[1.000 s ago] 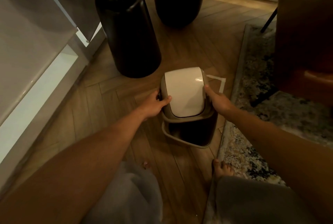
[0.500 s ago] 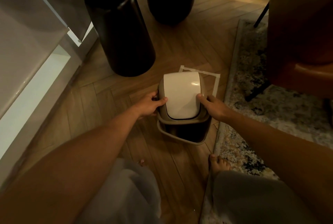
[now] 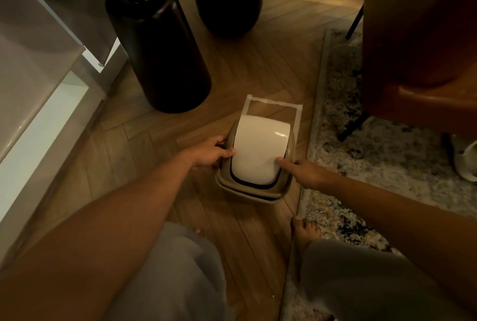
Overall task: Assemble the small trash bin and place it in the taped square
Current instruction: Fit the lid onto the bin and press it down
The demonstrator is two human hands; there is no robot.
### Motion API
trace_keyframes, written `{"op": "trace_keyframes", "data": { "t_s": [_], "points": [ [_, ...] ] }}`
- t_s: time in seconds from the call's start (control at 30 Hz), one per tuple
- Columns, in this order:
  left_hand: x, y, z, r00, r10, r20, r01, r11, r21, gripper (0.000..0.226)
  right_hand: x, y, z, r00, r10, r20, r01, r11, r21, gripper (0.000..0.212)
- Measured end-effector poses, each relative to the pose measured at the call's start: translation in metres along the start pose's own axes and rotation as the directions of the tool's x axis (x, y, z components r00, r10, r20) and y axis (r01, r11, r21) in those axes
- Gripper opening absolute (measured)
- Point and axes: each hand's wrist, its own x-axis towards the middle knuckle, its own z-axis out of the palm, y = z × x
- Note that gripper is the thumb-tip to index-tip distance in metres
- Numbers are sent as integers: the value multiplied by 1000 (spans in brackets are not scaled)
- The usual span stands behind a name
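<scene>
Head view: trash bin between left grip and right grip (seemingly clasped).

— How many of each down here?

— One trash bin, wearing one white swing lid. One taped square. My two hands: left hand, right hand.

— Anything else?

— Two dark round legs, one rug, one bare foot, and what may be one slipper; it's dim there.
</scene>
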Motion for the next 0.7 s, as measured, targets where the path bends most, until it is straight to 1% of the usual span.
{"op": "trace_keyframes", "data": {
  "t_s": [0.07, 0.17, 0.3, 0.6, 0.7],
  "points": [
    [0, 0, 0, 1000, -14, 19, 14, 1000, -8, 74, -6, 5, 3, 1000, -7, 23, 8, 1000, -5, 99],
    [-1, -1, -2, 999, -42, 29, 43, 998, -40, 74, -10, 7, 6, 999, 7, 48, -7, 1000, -2, 93],
    [-5, -5, -5, 999, -42, 33, 45, 996, -77, 75, -13, 4, 11, 996, 18, 90, -19, 1000, 16, 93],
    [-2, -12, -5, 998, -53, 28, 55, 994, -91, 84, -12, 5, 7, 997, -34, 73, 35, 999, -14, 85],
    [-1, -14, -5, 998, -38, 50, 42, 996, -81, 84, -11, 7, 7, 993, -80, 81, 83, 996, -36, 79]
  ]
}}
